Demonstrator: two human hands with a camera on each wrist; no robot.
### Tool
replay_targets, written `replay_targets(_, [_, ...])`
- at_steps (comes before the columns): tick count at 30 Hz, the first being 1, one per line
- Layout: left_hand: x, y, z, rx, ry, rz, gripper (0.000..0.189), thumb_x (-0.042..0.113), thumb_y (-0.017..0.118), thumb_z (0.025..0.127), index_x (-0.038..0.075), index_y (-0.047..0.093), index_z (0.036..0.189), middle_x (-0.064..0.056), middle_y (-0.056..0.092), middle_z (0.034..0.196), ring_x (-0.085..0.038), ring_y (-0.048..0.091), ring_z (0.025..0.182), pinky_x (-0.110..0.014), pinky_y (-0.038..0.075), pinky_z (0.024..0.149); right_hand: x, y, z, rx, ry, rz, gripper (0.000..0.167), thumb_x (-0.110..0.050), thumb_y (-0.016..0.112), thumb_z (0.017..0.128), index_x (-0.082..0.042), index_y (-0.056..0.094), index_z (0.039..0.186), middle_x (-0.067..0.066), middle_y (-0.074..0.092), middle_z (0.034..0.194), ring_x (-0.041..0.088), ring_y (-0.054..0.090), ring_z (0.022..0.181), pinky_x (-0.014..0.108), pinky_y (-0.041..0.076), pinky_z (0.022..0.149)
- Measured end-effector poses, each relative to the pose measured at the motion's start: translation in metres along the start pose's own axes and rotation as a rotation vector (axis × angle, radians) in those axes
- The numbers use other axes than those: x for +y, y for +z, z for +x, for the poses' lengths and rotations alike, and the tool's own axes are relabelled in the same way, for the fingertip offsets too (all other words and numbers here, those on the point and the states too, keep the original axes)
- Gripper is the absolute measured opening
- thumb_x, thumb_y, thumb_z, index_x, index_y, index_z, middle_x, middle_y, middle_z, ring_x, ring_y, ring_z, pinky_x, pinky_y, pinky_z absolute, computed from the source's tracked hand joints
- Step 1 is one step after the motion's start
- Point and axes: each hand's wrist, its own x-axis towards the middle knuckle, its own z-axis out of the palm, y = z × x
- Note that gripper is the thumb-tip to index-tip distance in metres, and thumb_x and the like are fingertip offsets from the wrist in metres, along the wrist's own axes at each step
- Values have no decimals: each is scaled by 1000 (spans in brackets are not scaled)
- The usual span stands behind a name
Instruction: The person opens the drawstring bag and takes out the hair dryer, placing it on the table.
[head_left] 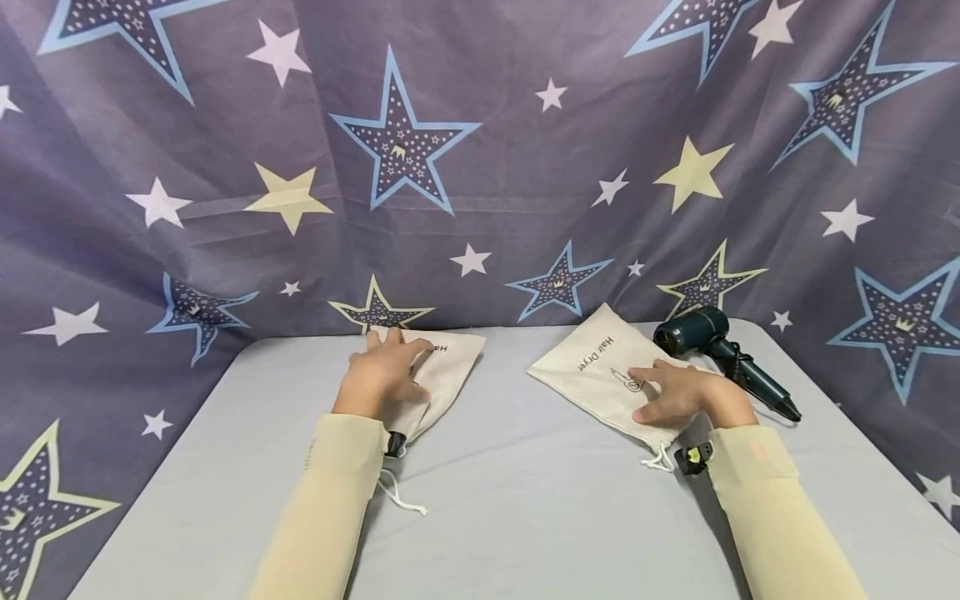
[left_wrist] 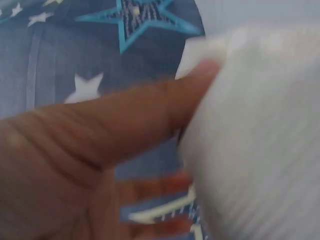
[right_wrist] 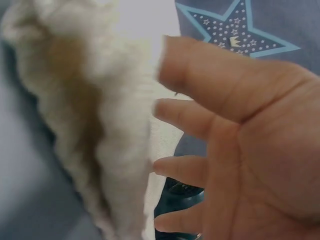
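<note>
The left hand spreads its fingers on the left bag. The right hand touches the right bag, fingers spread. Both bags lie on the counter, near a hair dryer.

The head camera looks forward and down across the table to the star-printed cloth. The left wrist camera and right wrist camera face closely along the fingers from under the wrists. The first shares the left drawstring bag with the head view, the second the right drawstring bag, both the cloth.
</note>
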Motion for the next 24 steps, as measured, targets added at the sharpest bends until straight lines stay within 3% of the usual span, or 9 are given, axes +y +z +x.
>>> replay_targets(3, [-8,-6,-8,-31,-21,7,88,37,93,69,31,53,147,-18,42,142,-48,34,134,-69,43,94,-3,-1,0,36,-51,4,84,-43,74,89,-7,40,156,42,20,157,64,25,141,73,26,110])
replay_targets(5, [-10,-9,-10,-64,-37,-7,87,37,95,66,33,55,144,-16,42,141,-45,38,132,-67,46,92,-5,-2,1,55,-81,5,83,-42,74,89,-5,40,155,42,22,156,61,27,141,70,27,111])
replay_targets(14, [0,-4,-8,-150,-7,-15,65,21,86,64,29,56,122,-17,46,127,-37,55,95,-47,50,73,-9,-1,5,72,-103,-18,75,-40,68,94,-3,41,154,41,29,154,59,29,142,69,27,112])
replay_targets(18, [7,-1,-6,-148,11,9,59,20,85,65,29,56,116,-15,46,124,-35,57,89,-48,50,75,-10,-1,5,73,-95,-19,74,-41,67,95,-4,42,154,41,28,155,59,28,142,68,27,112])
replay_targets(24, [19,0,-5,-135,89,27,52,22,82,67,27,57,112,-15,48,119,-36,53,93,-50,47,76,-10,-1,5,72,-89,-5,72,-41,66,96,-5,43,154,40,27,155,58,27,143,69,27,113])
